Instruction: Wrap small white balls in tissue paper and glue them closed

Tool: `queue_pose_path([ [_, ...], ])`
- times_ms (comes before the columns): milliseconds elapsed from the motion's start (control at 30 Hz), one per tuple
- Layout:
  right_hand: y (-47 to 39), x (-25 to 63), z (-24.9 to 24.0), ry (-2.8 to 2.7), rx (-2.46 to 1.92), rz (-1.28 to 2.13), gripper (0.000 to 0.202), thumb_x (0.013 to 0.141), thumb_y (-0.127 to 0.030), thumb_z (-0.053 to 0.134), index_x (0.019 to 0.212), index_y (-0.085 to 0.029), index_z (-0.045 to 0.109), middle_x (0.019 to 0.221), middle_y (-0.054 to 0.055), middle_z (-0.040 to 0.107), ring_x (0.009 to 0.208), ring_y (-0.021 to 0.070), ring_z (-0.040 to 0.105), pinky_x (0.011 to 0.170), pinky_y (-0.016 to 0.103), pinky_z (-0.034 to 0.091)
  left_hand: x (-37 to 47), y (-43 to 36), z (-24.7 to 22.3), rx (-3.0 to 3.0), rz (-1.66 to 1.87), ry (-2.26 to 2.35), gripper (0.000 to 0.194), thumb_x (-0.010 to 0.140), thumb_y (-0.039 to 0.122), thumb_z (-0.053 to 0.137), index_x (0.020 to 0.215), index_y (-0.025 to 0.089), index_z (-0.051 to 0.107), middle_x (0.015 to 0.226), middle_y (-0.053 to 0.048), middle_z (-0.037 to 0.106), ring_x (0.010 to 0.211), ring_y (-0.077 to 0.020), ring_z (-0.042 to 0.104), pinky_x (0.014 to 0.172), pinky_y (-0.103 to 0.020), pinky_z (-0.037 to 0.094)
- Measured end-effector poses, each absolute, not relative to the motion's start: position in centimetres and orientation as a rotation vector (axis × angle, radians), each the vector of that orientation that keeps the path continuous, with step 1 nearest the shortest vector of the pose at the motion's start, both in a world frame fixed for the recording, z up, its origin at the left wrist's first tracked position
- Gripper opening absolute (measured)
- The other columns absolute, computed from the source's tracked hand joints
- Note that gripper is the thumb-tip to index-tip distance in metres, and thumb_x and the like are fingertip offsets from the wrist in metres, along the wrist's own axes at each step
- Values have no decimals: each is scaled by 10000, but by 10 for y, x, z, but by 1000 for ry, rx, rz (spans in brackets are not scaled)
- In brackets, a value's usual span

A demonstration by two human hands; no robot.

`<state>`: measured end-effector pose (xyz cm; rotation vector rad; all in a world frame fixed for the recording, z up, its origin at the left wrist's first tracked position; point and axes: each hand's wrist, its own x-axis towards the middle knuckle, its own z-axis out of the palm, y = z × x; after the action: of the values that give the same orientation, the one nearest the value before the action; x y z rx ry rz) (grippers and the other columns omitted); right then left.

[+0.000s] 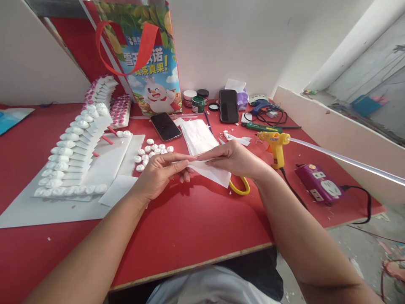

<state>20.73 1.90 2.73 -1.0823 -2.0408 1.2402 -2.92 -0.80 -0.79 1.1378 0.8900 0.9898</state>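
Observation:
Between my two hands, over the front middle of the table, is a thin white sheet of tissue paper (215,172). My left hand (164,171) pinches its left end between thumb and fingers. My right hand (229,157) grips the same sheet from above, fingers pointing left and meeting the left fingertips. Just behind lies a stack of white tissue sheets (198,136). Several small white rolled paper roses (154,147) are scattered beyond my left hand. A yellow scissors handle (240,186) shows below my right wrist; its blades are hidden.
On the left, a stair-shaped white model (76,152) carries rows of white roses. A yellow glue gun (275,147) and a purple power socket (319,183) stand at right. Two phones (165,126), paint jars (198,104) and a colourful gift bag (145,63) are at the back.

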Motion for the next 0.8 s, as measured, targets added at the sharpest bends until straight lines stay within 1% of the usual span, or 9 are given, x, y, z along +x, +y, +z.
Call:
queue_pose_path([
  [100,18,210,33,-2134,-1057,1247,367,831,-190,669,1169,-201,810,975,21,805,870,181,683,753,275,506,-30,-5,-9,1097,1033,914,227,797,322,818,930,139,827,699,-65,750,549,-123,643,541,-229,497],
  [200,17,215,41,-2094,-1053,1449,433,845,-391,757,1221,-177,777,977,51,791,852,182,692,706,266,507,-32,-5,-8,1112,1036,887,180,780,290,835,897,154,822,641,-27,707,485,-90,581,492,-207,452],
  [300,14,214,47,-1834,-1093,1668,554,840,-586,743,1158,-133,766,1043,106,784,908,208,720,752,286,543,-34,-8,-5,1153,955,839,178,813,314,815,896,158,812,629,-19,681,446,-75,530,448,-204,407],
  [367,11,208,47,-1745,-1048,1802,571,840,-646,717,1087,-133,763,1085,116,777,954,218,723,801,298,554,-34,-11,-3,1201,886,827,203,835,336,798,928,156,803,639,-21,678,447,-80,520,440,-212,398],
  [433,7,200,46,-1757,-998,1910,536,872,-646,683,1050,-146,758,1085,101,773,943,202,718,804,288,550,-34,-12,-3,1247,852,825,204,844,334,789,946,157,789,651,-18,675,460,-84,520,455,-217,405],
  [500,4,192,43,-1739,-977,2022,488,909,-618,658,1048,-157,735,1034,86,769,853,173,711,752,276,545,-35,-11,-3,1294,845,850,177,854,317,777,933,159,773,653,-9,663,478,-82,517,479,-216,406],
  [600,3,186,38,-1726,-982,2140,430,901,-585,684,926,-156,679,823,41,719,667,131,656,652,260,522,-37,-9,-3,1383,836,926,167,867,317,757,930,162,760,645,1,633,509,-87,507,499,-211,397],
  [700,6,185,32,-1890,-1055,2009,452,893,-589,684,758,-167,598,680,-20,584,602,101,574,605,239,472,-37,-8,-1,1462,827,977,185,866,337,751,961,178,754,671,6,639,533,-93,506,522,-211,413],
  [800,8,187,27,-1956,-1132,1898,492,893,-631,650,737,-175,554,696,-27,542,624,101,562,603,239,448,-33,-8,2,1494,831,1024,208,859,361,755,964,181,742,725,3,667,558,-97,537,549,-213,440],
])
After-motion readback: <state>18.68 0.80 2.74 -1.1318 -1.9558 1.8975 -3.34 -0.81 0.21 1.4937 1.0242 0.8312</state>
